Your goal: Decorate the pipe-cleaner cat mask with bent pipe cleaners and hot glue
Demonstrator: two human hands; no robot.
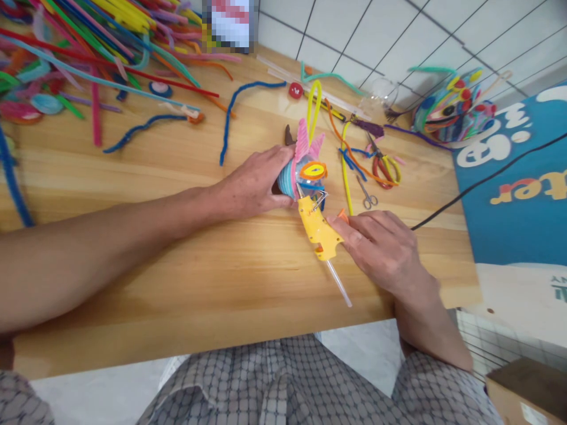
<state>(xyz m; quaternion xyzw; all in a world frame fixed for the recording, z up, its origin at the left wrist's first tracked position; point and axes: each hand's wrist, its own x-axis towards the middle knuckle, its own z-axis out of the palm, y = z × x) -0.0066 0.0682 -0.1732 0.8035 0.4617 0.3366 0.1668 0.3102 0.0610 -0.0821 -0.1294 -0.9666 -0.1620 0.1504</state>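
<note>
My left hand (254,184) is closed round a small pipe-cleaner figure (303,168) with a light blue body, pink ears and an orange and yellow ring, and holds it on the wooden table (199,265). My right hand (383,248) grips a yellow hot glue gun (318,230). The gun's nozzle points up at the figure's lower side. A clear glue stick (339,283) juts out of the gun's back end towards me.
A heap of coloured pipe cleaners (97,35) covers the table's far left. Loose blue pipe cleaners (230,118), scissors (383,168) and a finished colourful figure (452,109) lie at the back right. A black cord (487,177) crosses a blue box (518,195).
</note>
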